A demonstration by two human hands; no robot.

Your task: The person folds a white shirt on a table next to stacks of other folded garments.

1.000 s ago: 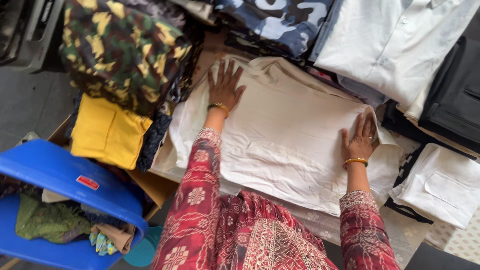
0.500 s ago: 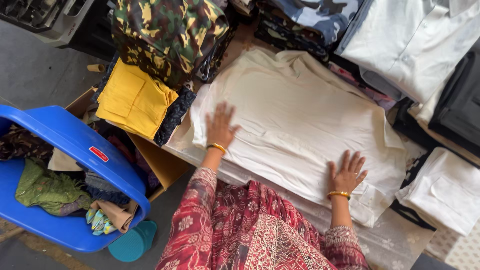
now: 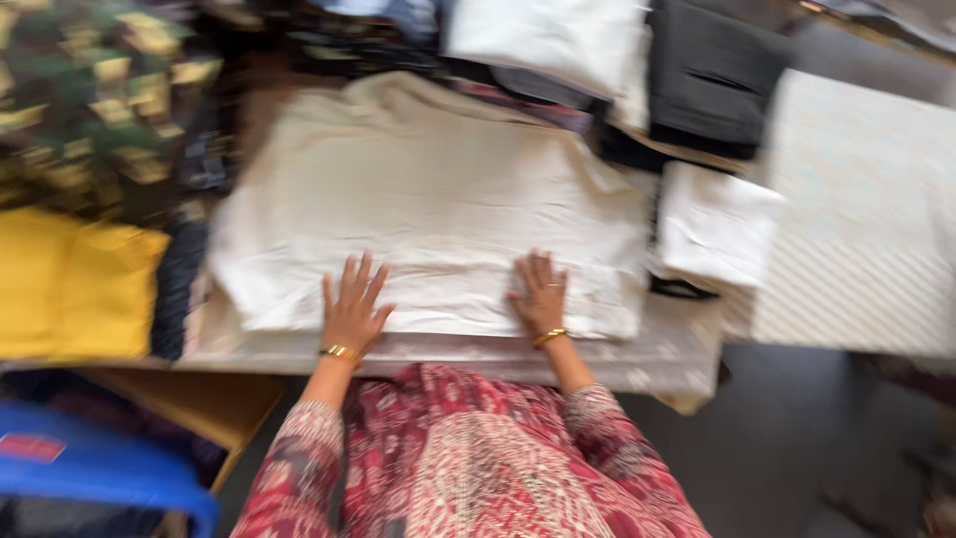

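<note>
While flat, cream cloth (image 3: pixel 438 209), under left hand (image 3: pixel 352 311), right hand (image 3: pixel 539 296)

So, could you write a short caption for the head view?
Both hands, left hand and right hand, press flat on a cream garment spread over the table.

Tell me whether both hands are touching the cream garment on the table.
Touching. The head view shows the left hand and right hand lying flat, fingers spread, on the near edge of the cream garment, with no gap visible despite the blur.
</note>
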